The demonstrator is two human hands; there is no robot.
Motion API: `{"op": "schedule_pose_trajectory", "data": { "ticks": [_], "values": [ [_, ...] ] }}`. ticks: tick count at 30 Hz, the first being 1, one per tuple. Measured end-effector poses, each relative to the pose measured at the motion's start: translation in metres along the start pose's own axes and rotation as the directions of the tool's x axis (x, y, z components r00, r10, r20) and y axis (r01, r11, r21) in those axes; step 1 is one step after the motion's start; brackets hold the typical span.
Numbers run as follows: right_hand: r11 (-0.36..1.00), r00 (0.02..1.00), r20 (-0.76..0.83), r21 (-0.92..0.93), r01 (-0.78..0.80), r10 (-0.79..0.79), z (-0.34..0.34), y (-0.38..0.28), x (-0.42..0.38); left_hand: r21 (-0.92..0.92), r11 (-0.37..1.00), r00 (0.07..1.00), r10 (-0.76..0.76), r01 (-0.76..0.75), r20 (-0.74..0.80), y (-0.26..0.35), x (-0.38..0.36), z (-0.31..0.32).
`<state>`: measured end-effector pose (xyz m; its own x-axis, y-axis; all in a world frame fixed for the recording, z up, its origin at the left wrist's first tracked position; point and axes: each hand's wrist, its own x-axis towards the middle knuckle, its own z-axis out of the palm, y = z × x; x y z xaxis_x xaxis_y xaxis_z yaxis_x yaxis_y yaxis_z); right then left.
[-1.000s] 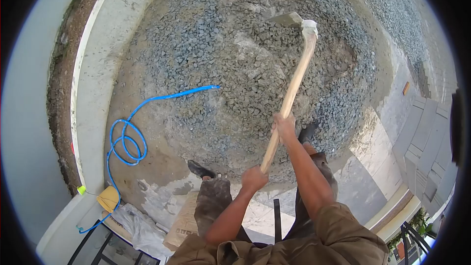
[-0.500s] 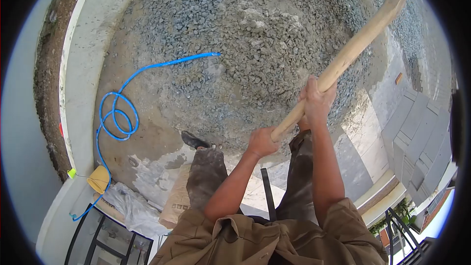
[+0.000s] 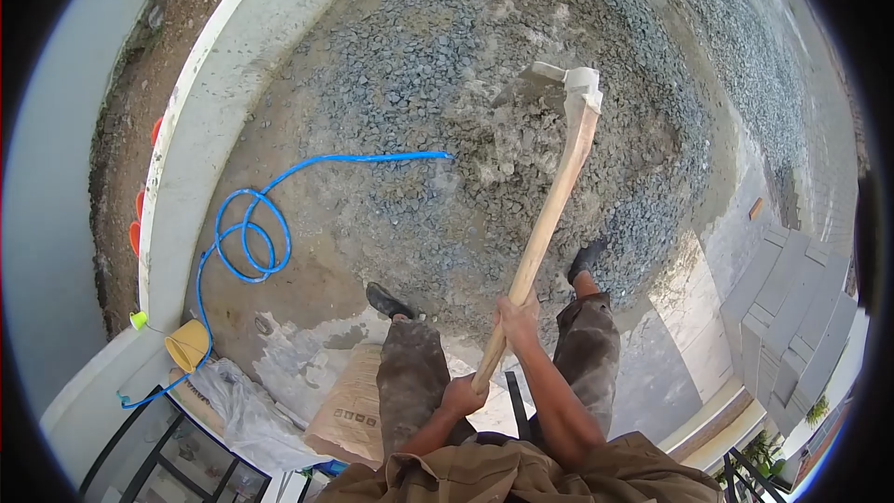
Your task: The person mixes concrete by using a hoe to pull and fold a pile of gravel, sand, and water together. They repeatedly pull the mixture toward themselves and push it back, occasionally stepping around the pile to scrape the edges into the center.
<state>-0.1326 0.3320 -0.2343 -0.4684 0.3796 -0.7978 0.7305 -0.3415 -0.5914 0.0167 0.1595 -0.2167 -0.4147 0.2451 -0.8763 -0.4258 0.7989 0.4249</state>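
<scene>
A hoe (image 3: 551,210) with a long pale wooden handle stretches up and away from me. My left hand (image 3: 463,397) is wrapped round the handle near its butt end. Further up, my right hand (image 3: 518,319) grips the same handle. The hoe's metal blade (image 3: 535,82) is at the heap of wet, grey gravel mix (image 3: 521,154), its lower edge hard to make out against the stones. My feet in dark shoes stand at the near side of the heap.
A blue hose (image 3: 279,188) loops on the left and ends at the gravel. Near it are a yellow bucket (image 3: 189,346), plastic sheeting (image 3: 244,401) and a paper sack (image 3: 349,410). A low concrete wall (image 3: 209,84) curves along the left. Grey slabs (image 3: 780,303) lie at right.
The hoe has swung down from the upper right, its blade now at the middle of the heap. Both hands have come lower and closer to my body, still gripping the handle.
</scene>
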Motion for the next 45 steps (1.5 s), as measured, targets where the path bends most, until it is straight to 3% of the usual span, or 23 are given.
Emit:
{"op": "schedule_pose_trajectory", "data": {
  "ticks": [2, 6, 8, 10, 11, 12, 14, 16, 18, 20, 23, 25, 28, 31, 33, 34, 35, 37, 39, 40, 41, 43, 45],
  "values": [
    [0.994, 0.993, 0.018, 0.011, 0.113, -0.113, 0.005, -0.027, -0.005, -0.012, 0.995, 0.994, 0.095, -0.096, -0.045, 0.002, 0.031, -0.012],
    [0.871, 0.873, -0.017, 0.064, 0.487, -0.487, 0.05, -0.173, 0.069, -0.042, 0.954, 0.915, 0.27, -0.295, -0.301, 0.115, 0.138, -0.122],
    [0.862, 0.859, -0.07, -0.038, 0.506, -0.508, 0.084, -0.219, 0.139, 0.028, 0.931, 0.86, 0.347, -0.364, -0.373, 0.154, 0.193, -0.183],
    [0.876, 0.879, 0.001, -0.079, 0.475, -0.477, 0.114, -0.225, 0.205, -0.058, 0.969, 0.934, 0.216, -0.242, -0.285, 0.158, 0.223, -0.205],
    [0.924, 0.95, 0.07, -0.221, 0.313, -0.305, 0.12, -0.199, 0.239, -0.085, 0.979, 0.958, 0.163, -0.187, -0.238, 0.158, 0.231, -0.209],
    [0.916, 0.984, 0.123, -0.367, 0.163, -0.126, 0.13, -0.169, 0.275, -0.109, 0.988, 0.967, 0.078, -0.107, -0.245, 0.144, 0.234, -0.192],
    [0.972, 0.998, 0.036, -0.231, 0.052, -0.044, 0.12, -0.094, 0.261, -0.07, 0.997, 0.974, -0.033, 0.017, -0.223, 0.096, 0.22, -0.139],
    [0.998, 0.989, 0.145, -0.06, 0.021, -0.012, 0.081, -0.057, 0.228, -0.042, 0.997, 0.985, -0.071, 0.065, -0.155, 0.082, 0.181, -0.096],
    [0.998, 0.991, 0.127, -0.045, 0.034, -0.028, 0.044, -0.041, 0.165, -0.064, 0.992, 0.989, -0.113, 0.107, -0.095, 0.077, 0.131, -0.049],
    [1.0, 0.99, 0.138, 0.002, -0.017, 0.017, 0.011, -0.024, 0.101, -0.033, 0.997, 0.996, -0.073, 0.072, -0.04, 0.061, 0.083, -0.006],
    [0.999, 0.996, 0.077, -0.029, 0.041, -0.039, -0.028, 0.022, 0.03, -0.043, 0.998, 0.998, -0.034, 0.036, 0.053, 0.021, 0.028, 0.044],
    [0.993, 0.993, 0.014, -0.037, 0.116, -0.116, -0.049, -0.002, 0.012, -0.055, 0.997, 0.995, 0.058, -0.053, 0.08, 0.031, 0.022, 0.047],
    [0.943, 0.942, -0.066, 0.033, 0.332, -0.329, -0.081, -0.094, 0.024, -0.114, 0.971, 0.976, 0.215, -0.209, 0.043, 0.115, 0.075, 0.022],
    [0.809, 0.789, -0.177, -0.115, 0.577, -0.588, -0.117, -0.202, 0.097, -0.127, 0.912, 0.92, 0.391, -0.391, -0.023, 0.242, 0.168, -0.019],
    [0.741, 0.69, -0.271, -0.203, 0.64, -0.671, -0.13, -0.279, 0.142, -0.159, 0.829, 0.843, 0.513, -0.536, -0.161, 0.328, 0.227, -0.043],
    [0.691, 0.625, -0.299, -0.25, 0.678, -0.721, -0.14, -0.306, 0.175, -0.079, 0.825, 0.825, 0.547, -0.56, -0.146, 0.364, 0.257, -0.054],
    [0.707, 0.621, -0.345, -0.258, 0.658, -0.704, -0.146, -0.329, 0.208, -0.063, 0.785, 0.779, 0.596, -0.616, -0.197, 0.392, 0.286, -0.058],
    [0.716, 0.609, -0.378, -0.397, 0.574, -0.698, -0.163, -0.337, 0.292, -0.037, 0.864, 0.86, 0.494, -0.502, -0.131, 0.424, 0.328, -0.071],
    [0.821, 0.754, -0.389, -0.459, 0.34, -0.529, -0.168, -0.296, 0.357, -0.206, 0.925, 0.943, 0.331, -0.321, 0.02, 0.397, 0.361, -0.04],
    [0.791, 0.787, -0.4, -0.586, 0.174, -0.47, -0.176, -0.236, 0.414, -0.272, 0.937, 0.962, 0.254, -0.219, 0.101, 0.378, 0.373, -0.023],
    [0.718, 0.818, -0.41, -0.696, 0.005, -0.403, -0.176, -0.185, 0.457, -0.162, 0.955, 0.967, 0.253, -0.248, 0.015, 0.34, 0.377, 0.0],
    [0.899, 0.904, -0.391, -0.438, -0.016, -0.174, -0.155, -0.145, 0.394, -0.051, 0.978, 0.98, 0.2, -0.2, -0.02, 0.279, 0.356, 0.022],
    [0.853, 0.854, -0.389, -0.51, 0.112, -0.345, -0.166, -0.072, 0.399, -0.007, 0.988, 0.988, 0.154, -0.153, 0.022, 0.254, 0.318, 0.025]
  ]
}}
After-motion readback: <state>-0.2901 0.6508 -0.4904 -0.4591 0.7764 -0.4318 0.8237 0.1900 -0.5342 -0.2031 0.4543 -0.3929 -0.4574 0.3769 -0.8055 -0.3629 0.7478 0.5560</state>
